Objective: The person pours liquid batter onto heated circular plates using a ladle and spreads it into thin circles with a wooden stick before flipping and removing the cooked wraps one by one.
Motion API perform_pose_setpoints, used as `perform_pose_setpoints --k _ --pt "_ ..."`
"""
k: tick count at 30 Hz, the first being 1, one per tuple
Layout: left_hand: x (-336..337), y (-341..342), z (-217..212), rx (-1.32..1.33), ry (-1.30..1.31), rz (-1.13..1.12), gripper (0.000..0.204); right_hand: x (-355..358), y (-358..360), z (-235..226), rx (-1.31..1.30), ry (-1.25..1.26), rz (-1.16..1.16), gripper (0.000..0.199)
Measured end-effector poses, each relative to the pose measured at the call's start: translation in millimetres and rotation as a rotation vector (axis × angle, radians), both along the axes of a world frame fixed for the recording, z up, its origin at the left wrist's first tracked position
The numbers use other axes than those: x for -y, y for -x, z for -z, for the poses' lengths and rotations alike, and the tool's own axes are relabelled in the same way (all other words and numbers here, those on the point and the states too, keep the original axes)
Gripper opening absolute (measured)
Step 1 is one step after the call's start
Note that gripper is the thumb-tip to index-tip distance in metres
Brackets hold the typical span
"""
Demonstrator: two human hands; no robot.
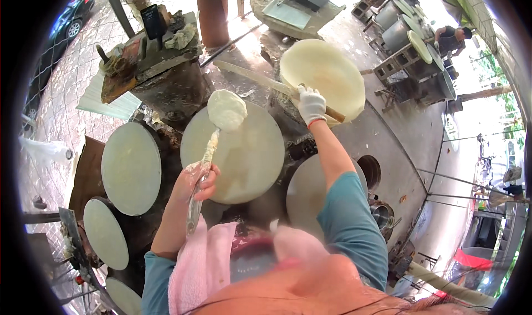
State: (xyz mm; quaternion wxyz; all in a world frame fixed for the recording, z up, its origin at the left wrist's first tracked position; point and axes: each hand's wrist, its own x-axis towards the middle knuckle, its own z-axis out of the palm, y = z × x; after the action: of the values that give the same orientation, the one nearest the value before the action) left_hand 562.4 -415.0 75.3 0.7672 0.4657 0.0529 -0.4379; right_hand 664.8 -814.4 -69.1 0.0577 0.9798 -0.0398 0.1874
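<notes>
My bare left hand (200, 179) is closed round the handle of a ladle (227, 111), whose bowl is coated with thick white batter. The ladle is over a large round griddle (233, 165) with a smooth pale surface. My right hand (311, 105), in a white glove with a red band at the wrist, grips a long wooden stick (252, 76). A brown end (336, 115) sticks out past the glove. Behind that hand is a wide round basin (324, 65) with a pale cream inside; I cannot tell how full it is. Below my right arm lies another pale disc (303, 196), partly hidden.
More pale round discs (131, 168) stand to the left. A soot-dark block stand (172, 87) holding tools is at the far left, near a brown post (213, 15). A flat-topped stand (299, 15) is at the back. Far right, a person (451, 40) works beside large pots (402, 37).
</notes>
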Motion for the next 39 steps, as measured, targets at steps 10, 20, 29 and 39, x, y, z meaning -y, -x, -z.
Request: perform_pose_setpoints --k 10,20,29,39 --pt "98.7 98.6 -26.7 0.124 -0.052 0.071 0.028 34.9 149.9 -57.8 0.032 -0.809 0.157 0.064" --pt "280.0 210.7 87.8 0.403 -0.189 0.463 0.026 50.8 525.2 1.6 0.242 -1.237 0.769 0.063" --pt "302.0 214.5 176.6 1.643 -0.851 0.377 0.029 -4.4 586.0 34.1 -0.122 -0.832 0.902 0.047" --pt "220.6 181.5 101.1 1.615 -0.565 -0.145 0.019 -27.4 517.0 23.6 0.069 -2.054 0.815 0.026"
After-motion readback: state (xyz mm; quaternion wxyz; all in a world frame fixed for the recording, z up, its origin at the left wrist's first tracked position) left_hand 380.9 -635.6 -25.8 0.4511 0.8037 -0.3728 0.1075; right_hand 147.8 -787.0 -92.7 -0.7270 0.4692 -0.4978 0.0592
